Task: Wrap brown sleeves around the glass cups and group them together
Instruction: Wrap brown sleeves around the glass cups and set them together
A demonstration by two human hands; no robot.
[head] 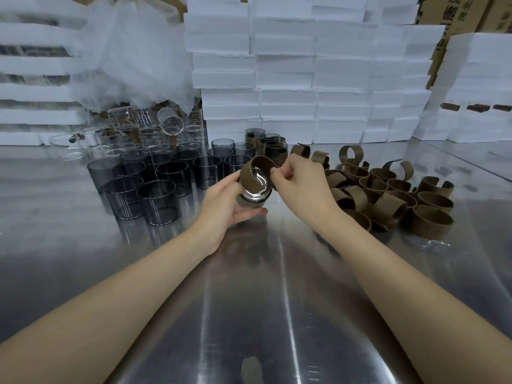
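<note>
1. Bare glass cups (pixel 159 202) stand on the left side of the bench (pixel 249 314).
2. Loose sleeves (pixel 388 189) lie on its right side.
3. Sleeved cups (pixel 274 151) stand between them, farther back.
4. Foam boxes (pixel 288 67) are stacked behind everything.

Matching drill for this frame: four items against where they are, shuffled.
1. bare grey cups
2. loose brown sleeves
3. sleeved cups
4. held cup

A. in left hand, right hand pinching its sleeve
B. right side of table
C. left side of table
D. grouped centre, further back

Pairs: 1-C, 2-B, 3-D, 4-A
</note>
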